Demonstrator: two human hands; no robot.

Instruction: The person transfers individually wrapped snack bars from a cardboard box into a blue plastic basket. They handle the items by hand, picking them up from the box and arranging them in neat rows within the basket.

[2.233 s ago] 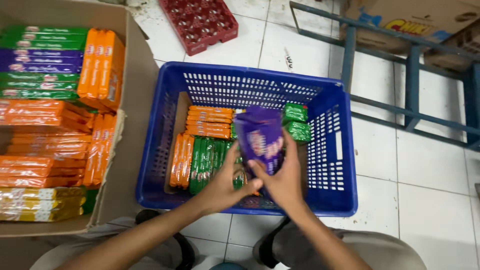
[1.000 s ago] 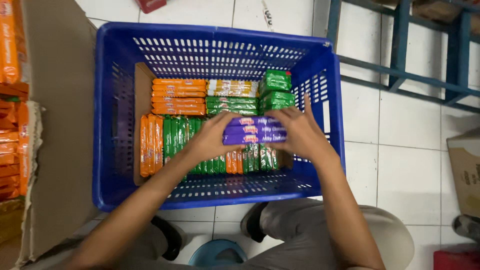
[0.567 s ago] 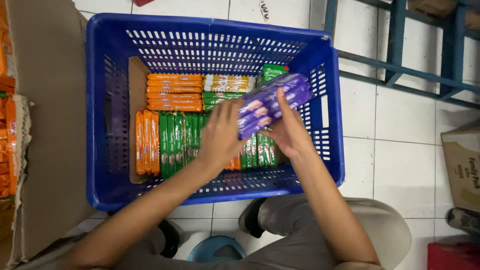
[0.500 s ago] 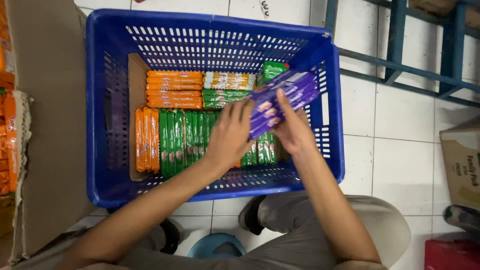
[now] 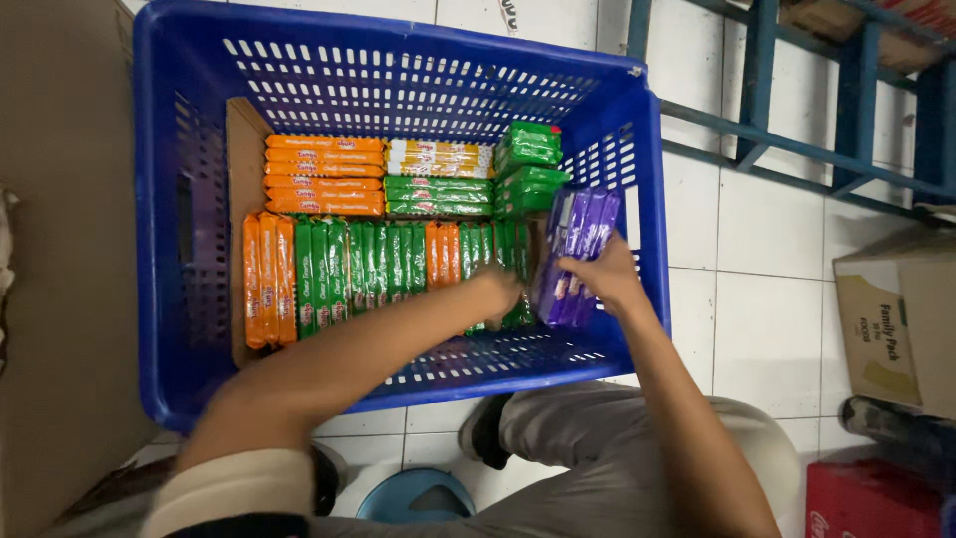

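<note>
View from above, looking down at a person seated low over a blue plastic crate [image 5: 652, 179] that stands on a white tiled floor [image 5: 777, 299]. Both bare forearms reach forward into the crate from the bottom of the picture.

The right hand [image 5: 609, 281] is curled around a bundle of purple snack packets [image 5: 576, 257], fingers closed on their lower half. The packets stand on edge, tilted slightly to the right, in the crate's right-hand corner, just beside its perforated right wall. The left hand [image 5: 495, 292] lies flat and blurred on the row of packets just left of the purple bundle; its fingers press down on green packets [image 5: 383, 264], and whether it grips anything cannot be told. The left forearm crosses the crate's near wall at a slant, with a pale sleeve at the elbow.

Inside the crate, a brown cardboard liner [image 5: 237, 149] shows along the left side. A front row holds orange packets [image 5: 267, 279] at the left, then the green packets with a few more orange ones among them, all standing on edge. Behind them lie stacks of orange packets, a yellow and white stack [image 5: 438, 157] and further green stacks.

Around the crate: a large cardboard box [image 5: 60, 249] touches its left side, a blue metal frame [image 5: 787, 149] lies on the tiles at upper right, another cardboard box [image 5: 896, 319] sits at the right edge, and a red crate [image 5: 866, 498] is at the lower right corner. The person's grey trousers and a blue round stool [image 5: 408, 498] show below.
</note>
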